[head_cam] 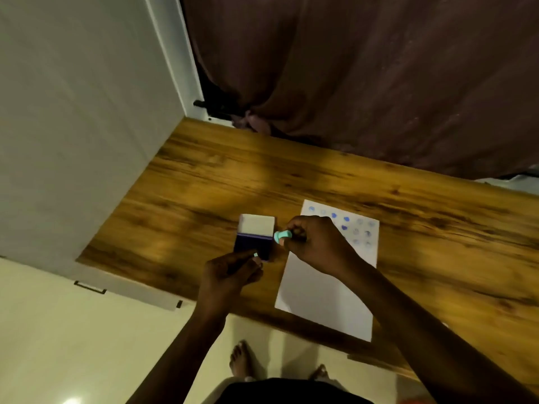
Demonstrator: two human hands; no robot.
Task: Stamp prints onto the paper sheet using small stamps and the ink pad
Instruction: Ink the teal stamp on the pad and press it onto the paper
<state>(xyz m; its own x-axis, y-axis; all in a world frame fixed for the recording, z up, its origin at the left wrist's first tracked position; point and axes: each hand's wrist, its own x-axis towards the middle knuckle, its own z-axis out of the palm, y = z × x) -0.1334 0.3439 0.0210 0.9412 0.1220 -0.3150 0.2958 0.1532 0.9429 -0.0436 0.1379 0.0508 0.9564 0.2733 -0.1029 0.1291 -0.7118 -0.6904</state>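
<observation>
An open ink pad (253,243) lies on the wooden table (437,228), its dark blue pad toward me and its pale lid (256,224) raised behind. My right hand (318,243) holds a small teal stamp (282,235) sideways at the pad's right edge. My left hand (230,275) rests at the pad's near edge, fingers closed on it, with a bit of teal (255,254) showing at the fingertips. To the right lies a white paper sheet (323,298) with several blue prints (347,225) near its far end, partly hidden by my right hand.
A brown curtain (379,83) hangs behind the table. A white cabinet or wall (81,126) stands at the left, touching the table's left edge. Below the table's front edge are a pale floor and my bare feet (242,360).
</observation>
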